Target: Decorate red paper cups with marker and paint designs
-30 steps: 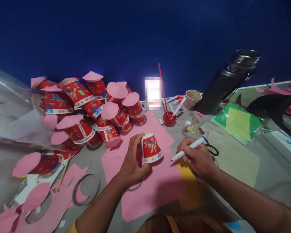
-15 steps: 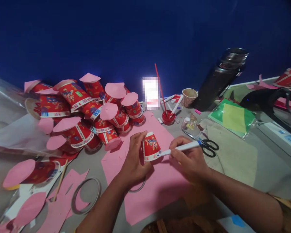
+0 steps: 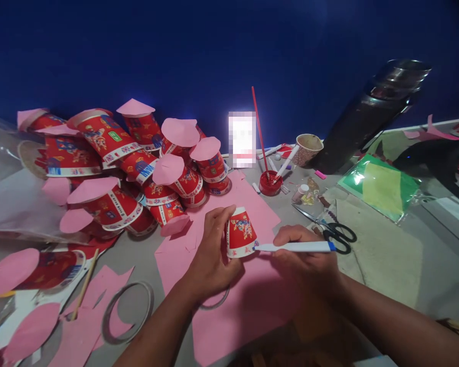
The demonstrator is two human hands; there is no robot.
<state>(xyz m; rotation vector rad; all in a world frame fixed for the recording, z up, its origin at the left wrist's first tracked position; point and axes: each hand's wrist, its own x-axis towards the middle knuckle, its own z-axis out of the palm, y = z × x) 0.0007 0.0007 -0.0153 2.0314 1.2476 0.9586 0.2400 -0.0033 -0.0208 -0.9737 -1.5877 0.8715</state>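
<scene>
I have the left hand (image 3: 216,250) curled around a red paper cup (image 3: 241,232), its fingers along the cup's side and the thumb by the lower rim. The cup is upside down, a little tilted, in front of me over a large sheet of pink paper (image 3: 222,331). My right hand (image 3: 306,260) grips a white marker (image 3: 298,247) almost level, its blue tip at the white band on the right of the cup's rim; I cannot tell whether tip and cup touch.

Just beyond the right hand, open scissors (image 3: 325,228) lie on the counter (image 3: 145,255), near a beige cloth (image 3: 378,244). On my left I see a pile of red cups (image 3: 110,140), many topped with pink paper cones, and nearer me a tape roll (image 3: 109,316). Ahead stands a small red pot (image 3: 270,184).
</scene>
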